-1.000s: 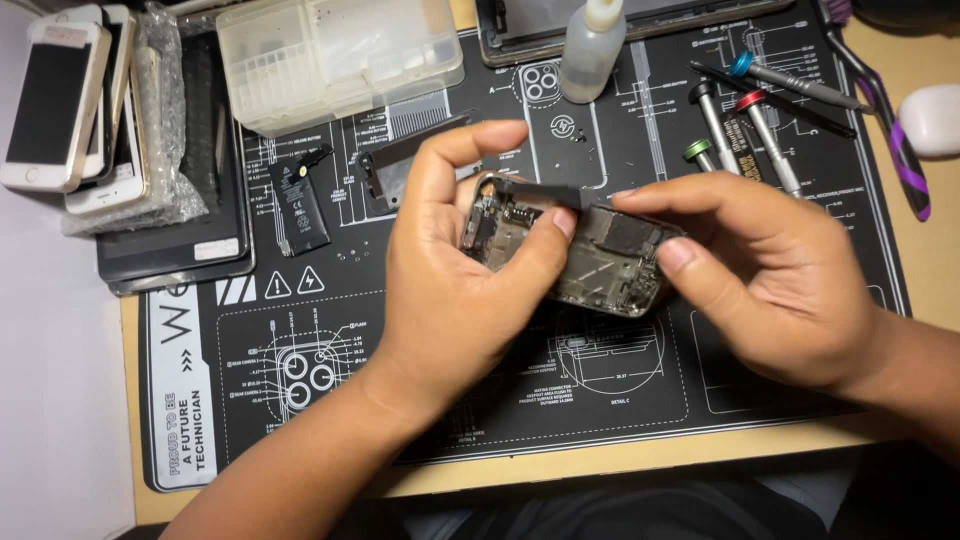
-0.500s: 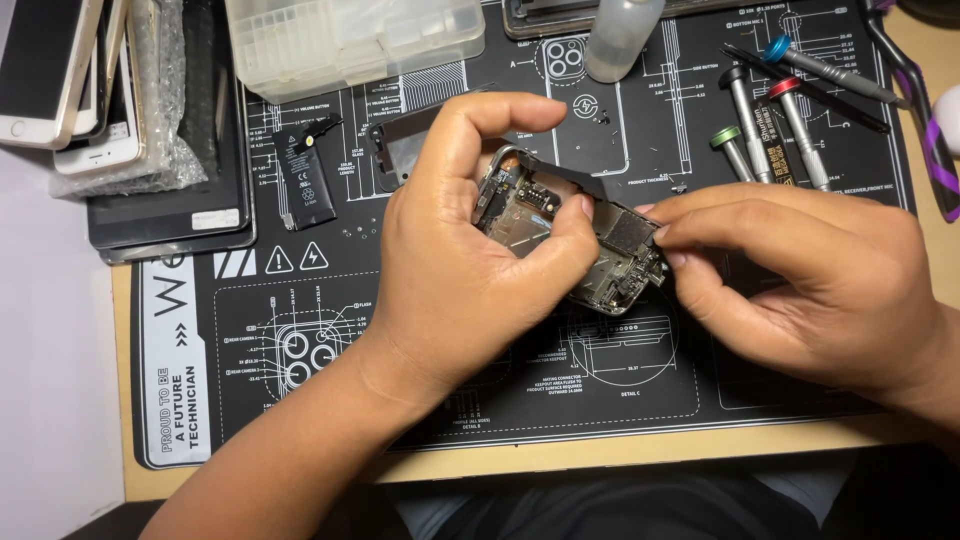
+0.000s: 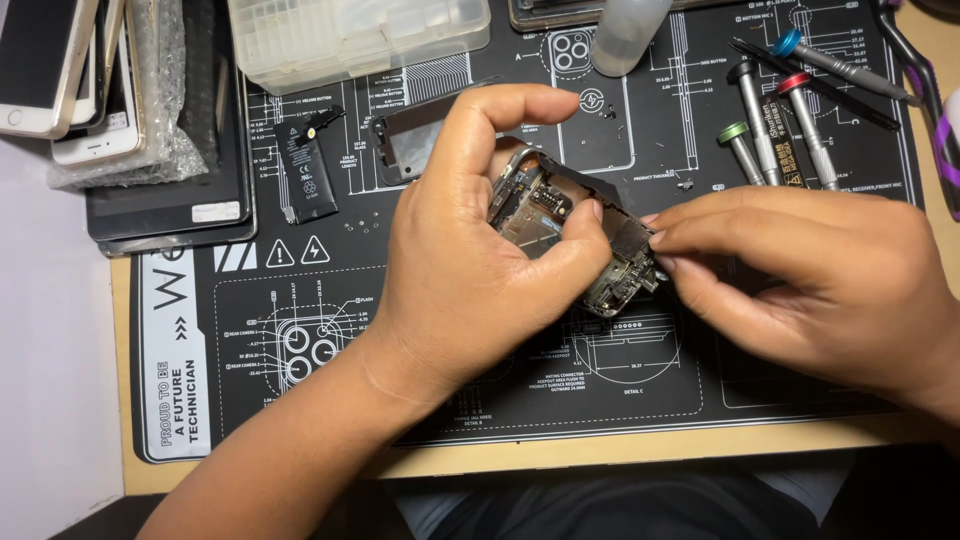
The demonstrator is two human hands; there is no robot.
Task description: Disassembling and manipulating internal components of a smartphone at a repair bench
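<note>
One head-worn camera looks steeply down, close over the black work mat [image 3: 300, 300] and table edge.

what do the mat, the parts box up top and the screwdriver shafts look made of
Mat: probably rubber or silicone, matte black with white printed diagrams.
Parts box: translucent plastic, milky, compartments showing through.
Screwdriver shafts: likely metal, silvery sheen, with coloured caps.

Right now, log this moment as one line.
left hand: holds opened phone frame | right hand: fingertips at its lower end | below: black repair mat

Matt rubber mat [image 3: 420, 330]; bare metal phone frame [image 3: 560, 215].
</note>
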